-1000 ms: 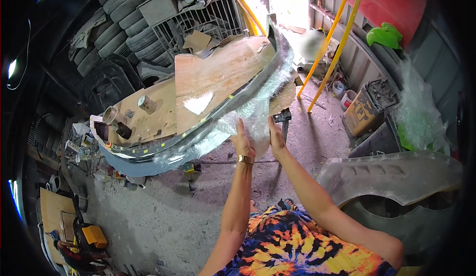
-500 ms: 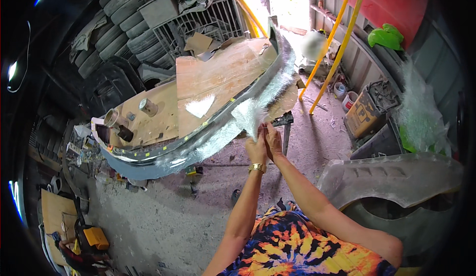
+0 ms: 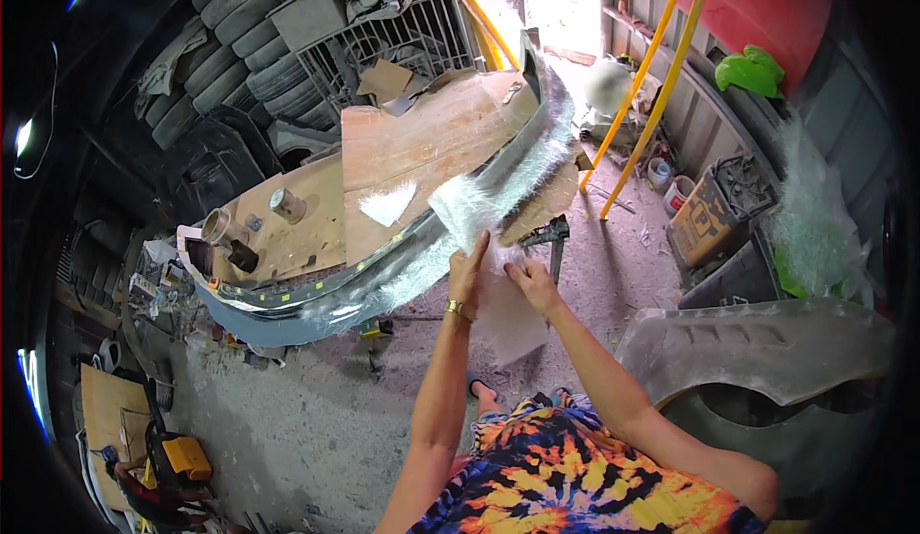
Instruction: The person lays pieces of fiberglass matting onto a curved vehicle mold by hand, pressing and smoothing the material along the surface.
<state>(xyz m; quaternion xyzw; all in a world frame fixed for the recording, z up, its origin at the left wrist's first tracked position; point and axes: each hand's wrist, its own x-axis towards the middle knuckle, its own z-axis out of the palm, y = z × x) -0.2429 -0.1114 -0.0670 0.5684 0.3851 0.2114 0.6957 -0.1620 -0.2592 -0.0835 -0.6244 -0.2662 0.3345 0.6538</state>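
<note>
- Where the brown wooden board [image 3: 422, 165] lies across the long grey car bumper [image 3: 316, 294], two short metal tins [image 3: 286, 204] stand on its left part; what is in them cannot be told. A smaller white patch of fibre mat [image 3: 388, 203] lies flat on the board, apart from the tins.
- By the far wall a white plastic bucket [image 3: 678, 192] stands on the floor beside a yellow and black box [image 3: 714, 210]; their contents are not clear.
- Both forearms reach up from the lower edge. The left hand [image 3: 467, 270], with a gold bracelet at the wrist, has its fingers stretched upward and lies flat against the translucent white sheet of glass-fibre mat [image 3: 479, 232]. The right hand [image 3: 533, 283] pinches the same sheet close beside it, fingers curled on its edge.
- That sheet hangs from the bumper's near edge down between the hands, its lower part loose below the wrists.
- Bare grey concrete floor [image 3: 287, 419] runs underneath. Stacked black tyres [image 3: 240, 50] fill the back left, two slanted yellow poles [image 3: 661, 83] stand at the right, and a pale grey car fender panel [image 3: 767, 342] rests at the lower right.
</note>
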